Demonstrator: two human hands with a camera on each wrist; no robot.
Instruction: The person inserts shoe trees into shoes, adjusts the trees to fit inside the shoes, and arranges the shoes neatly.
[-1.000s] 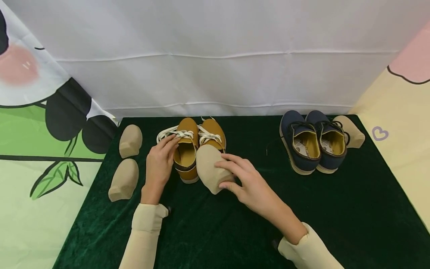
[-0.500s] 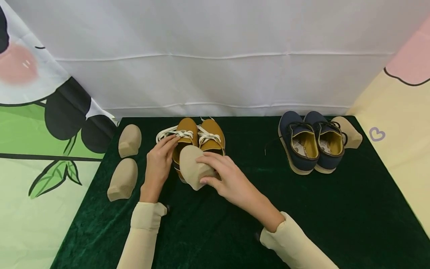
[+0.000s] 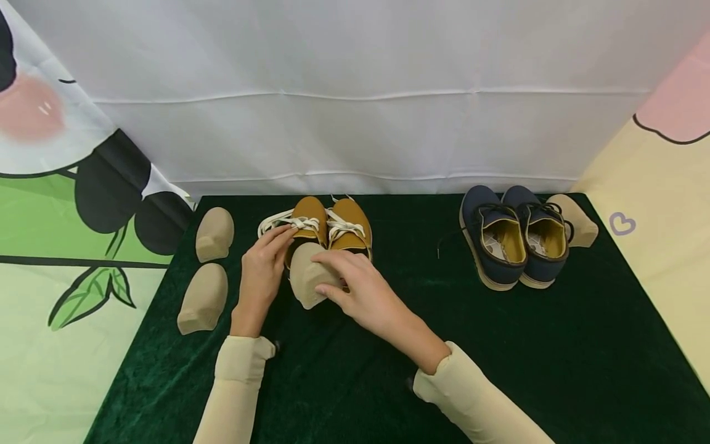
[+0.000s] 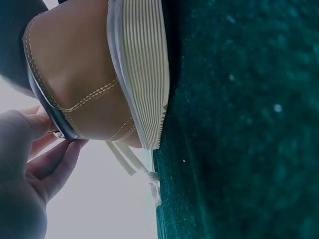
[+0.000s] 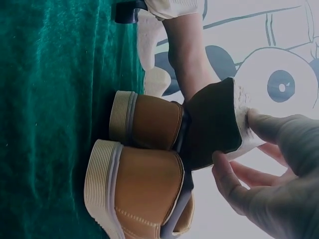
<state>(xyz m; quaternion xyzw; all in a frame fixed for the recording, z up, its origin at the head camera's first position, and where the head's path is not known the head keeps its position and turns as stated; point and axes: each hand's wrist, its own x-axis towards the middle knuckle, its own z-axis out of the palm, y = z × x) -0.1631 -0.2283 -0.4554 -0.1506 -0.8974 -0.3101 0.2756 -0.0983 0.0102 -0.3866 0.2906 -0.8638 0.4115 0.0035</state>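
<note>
The right hand [image 3: 371, 293] grips a beige moulded shoe insert [image 3: 306, 277] between thumb and fingers. It is tilted over the opening of the left tan shoe [image 3: 310, 213], with its rounded end toward the toe. Most of that opening is hidden behind the insert. At the shoe's left side, the left hand [image 3: 262, 271] pinches the upper near the laces; in the left wrist view its thumb and fingertips meet at the dark-trimmed collar [image 4: 67, 127]. Close beside stands the right tan shoe [image 5: 147, 186], its white laces tied.
Two more beige inserts [image 3: 214, 234] [image 3: 203, 298] lie at the left edge of the green cloth [image 3: 355, 382]. At the right stand two navy shoes [image 3: 493, 246] [image 3: 537, 240], with another insert [image 3: 579, 222] partly behind them. A white curtain [image 3: 377, 135] hangs at the back.
The right hand has carried the insert left, from beside the right tan shoe to over the left one's opening. The left hand has kept its hold on the shoe.
</note>
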